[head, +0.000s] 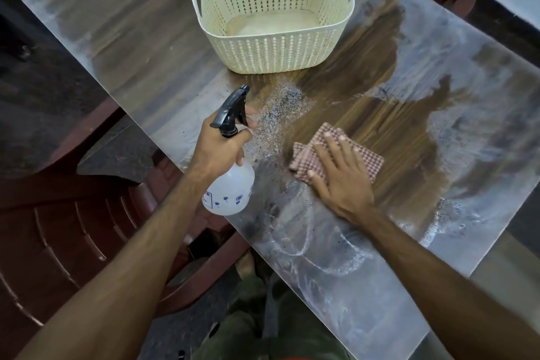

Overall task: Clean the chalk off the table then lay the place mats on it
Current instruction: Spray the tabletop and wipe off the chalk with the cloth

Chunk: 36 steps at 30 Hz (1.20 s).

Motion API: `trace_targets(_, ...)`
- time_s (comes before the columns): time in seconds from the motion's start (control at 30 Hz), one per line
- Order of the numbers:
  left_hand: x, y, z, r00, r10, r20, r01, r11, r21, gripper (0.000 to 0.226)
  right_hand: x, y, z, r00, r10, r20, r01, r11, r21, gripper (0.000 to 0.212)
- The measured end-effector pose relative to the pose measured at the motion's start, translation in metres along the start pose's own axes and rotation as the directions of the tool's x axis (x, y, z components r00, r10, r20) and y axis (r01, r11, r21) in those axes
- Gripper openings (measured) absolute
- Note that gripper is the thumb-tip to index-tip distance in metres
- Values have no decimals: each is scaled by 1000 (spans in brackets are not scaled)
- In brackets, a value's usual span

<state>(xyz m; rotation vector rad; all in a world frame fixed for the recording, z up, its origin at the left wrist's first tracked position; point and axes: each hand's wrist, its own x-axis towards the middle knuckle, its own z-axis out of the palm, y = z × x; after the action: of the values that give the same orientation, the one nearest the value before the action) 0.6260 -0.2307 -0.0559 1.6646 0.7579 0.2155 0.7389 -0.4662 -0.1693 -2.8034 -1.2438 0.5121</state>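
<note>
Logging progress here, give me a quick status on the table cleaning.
Left hand grips spray bottle. Right hand flat on checked cloth. Table partly wiped, chalk remains. Cream basket on table; no place mats visible.

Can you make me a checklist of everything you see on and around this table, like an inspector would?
Surface: wooden table, wiped dark in the middle, white chalk film at its edges, spray droplets beside the cloth.
Job's things: checked cloth flat on the table; spray bottle held above the table edge; no place mats seen.
Clutter: cream basket, looks empty.
Hands: left hand grips the bottle's neck; right hand presses the cloth flat.
Cables: nothing seen.
Surroundings: dark red plastic chairs beside the table.
</note>
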Motion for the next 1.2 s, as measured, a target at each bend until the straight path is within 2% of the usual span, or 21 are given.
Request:
trace_targets(0.1, 0, -6, -12, 1000, 0, -24, 0, 1000, -5, 29, 33, 28, -16, 977, 198, -77, -195, 980, 50, 72)
trace_targets(0.2, 1, -15, -21, 999, -4, -36, 4, 1000, 11, 31, 89, 26, -32, 959, 263, -106, -257, 964, 69, 75)
trace_targets(0.27, 4, -20, -26, 999, 2, -40, -1, 1000, 9, 31, 117, 2, -34, 966, 239, -98, -236, 971, 38, 77)
trace_targets(0.37, 7, -24, -32, 999, 10, -41, -10, 1000, -14, 32, 124, -49, -25, 990, 122, -71, -122, 993, 2, 79)
trace_targets(0.47, 6, -22, -37, 999, 9, -31, -10, 1000, -19, 32, 87, -86, -9, 999, -39, -9, 39, 999, 7, 76)
trace_targets(0.53, 5, -21, -42, 999, 10, -31, -11, 1000, -17, 32, 54, -88, -3, 994, -111, 11, 111, 994, 13, 74)
trace_targets(0.63, 3, -20, -55, 999, 14, -42, -15, 999, -28, 32, 36, -58, -4, 999, -48, -5, 48, 999, 8, 73)
trace_targets(0.73, 3, -22, -65, 998, 7, -59, -8, 1000, -22, 30, 69, -29, -19, 990, 116, -75, -114, 993, 35, 72)
trace_targets(0.8, 3, -26, -69, 998, 1, -60, -2, 1000, -16, 29, 101, -33, -28, 987, 135, -90, -132, 990, 39, 72)
trace_targets(1.0, 1, -37, -79, 998, 21, -61, -22, 1000, -10, 29, 138, -96, -24, 995, 8, -97, -9, 1000, -13, 74)
trace_targets(1.1, -1, -39, -83, 998, 19, -52, -21, 1000, -23, 31, 101, -120, -9, 993, -114, -26, 113, 993, -43, 75)
trace_targets(1.2, -4, -37, -89, 998, 23, -57, -26, 999, -43, 34, 53, -114, 3, 975, -224, 8, 224, 974, -40, 74)
